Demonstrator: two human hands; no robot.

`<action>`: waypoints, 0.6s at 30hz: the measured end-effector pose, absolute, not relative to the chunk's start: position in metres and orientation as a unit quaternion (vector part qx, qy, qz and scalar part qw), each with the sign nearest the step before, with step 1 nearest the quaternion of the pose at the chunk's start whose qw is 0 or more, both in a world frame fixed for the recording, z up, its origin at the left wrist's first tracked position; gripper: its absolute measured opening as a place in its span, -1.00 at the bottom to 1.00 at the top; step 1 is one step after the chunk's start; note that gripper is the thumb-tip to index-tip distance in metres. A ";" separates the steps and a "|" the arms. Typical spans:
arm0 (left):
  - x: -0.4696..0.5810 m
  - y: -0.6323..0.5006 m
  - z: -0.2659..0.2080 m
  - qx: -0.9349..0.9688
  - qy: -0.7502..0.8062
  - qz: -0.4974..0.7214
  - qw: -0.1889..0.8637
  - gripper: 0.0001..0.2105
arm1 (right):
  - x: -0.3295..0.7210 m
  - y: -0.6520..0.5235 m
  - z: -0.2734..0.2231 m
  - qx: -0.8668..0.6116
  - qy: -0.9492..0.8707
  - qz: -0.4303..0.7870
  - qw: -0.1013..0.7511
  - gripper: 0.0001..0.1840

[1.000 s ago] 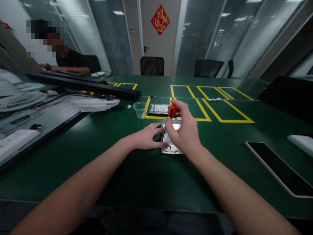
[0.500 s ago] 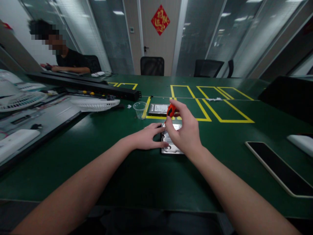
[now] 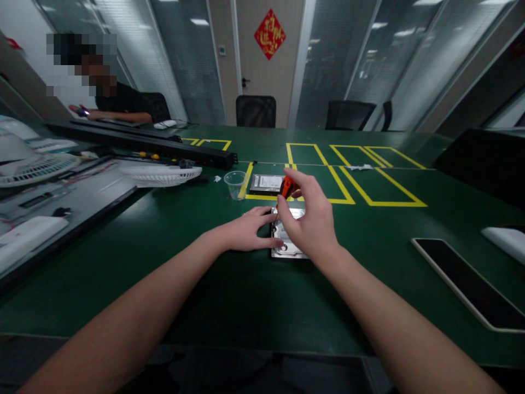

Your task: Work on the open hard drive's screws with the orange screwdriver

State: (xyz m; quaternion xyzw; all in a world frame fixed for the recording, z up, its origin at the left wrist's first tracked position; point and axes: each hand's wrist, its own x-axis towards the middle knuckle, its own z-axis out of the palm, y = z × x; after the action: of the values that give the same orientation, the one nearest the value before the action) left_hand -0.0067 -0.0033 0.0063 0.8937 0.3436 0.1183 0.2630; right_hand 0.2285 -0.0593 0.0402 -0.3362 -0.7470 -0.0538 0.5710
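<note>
- From where I'm standing, the nearer hard drive (image 3: 290, 250) is lying flat on the green table (image 3: 229, 306), right in front of the person, metal side up.
- The left hand (image 3: 250, 230) is spreading its fingers, thumb and forefinger resting on the drive's left part.
- The right hand (image 3: 314, 216) is pinching the orange-and-black handle of a screwdriver (image 3: 288, 187), which is standing over the drive's far left corner; its tip is hiding from me.
- The work is looking unfinished, I'd judge: the metal face is sitting in place, and I'm not managing to tell which screws are out or left.
- A second drive (image 3: 266, 183) is lying inside yellow tape (image 3: 336, 201), neither hand touching it.
- Just left of it, a clear plastic cup (image 3: 232, 190) is standing upright; I'm making out nothing definite inside.
</note>
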 end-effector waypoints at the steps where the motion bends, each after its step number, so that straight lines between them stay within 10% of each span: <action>1: -0.007 -0.003 0.006 0.895 0.340 0.121 0.263 -0.03 | 0.228 -0.059 0.040 -0.336 -0.751 -0.048 0.567 -0.39; 18: -0.007 -0.005 0.008 0.895 0.335 0.125 0.268 -0.05 | 0.228 -0.061 0.042 -0.326 -0.749 -0.052 0.575 -0.43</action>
State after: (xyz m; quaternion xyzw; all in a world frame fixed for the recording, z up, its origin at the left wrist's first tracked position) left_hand -0.0069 -0.0049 0.0084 0.8946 0.3348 0.1253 0.2681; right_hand 0.2280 -0.0608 0.0418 -0.3260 -0.7486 -0.0523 0.5749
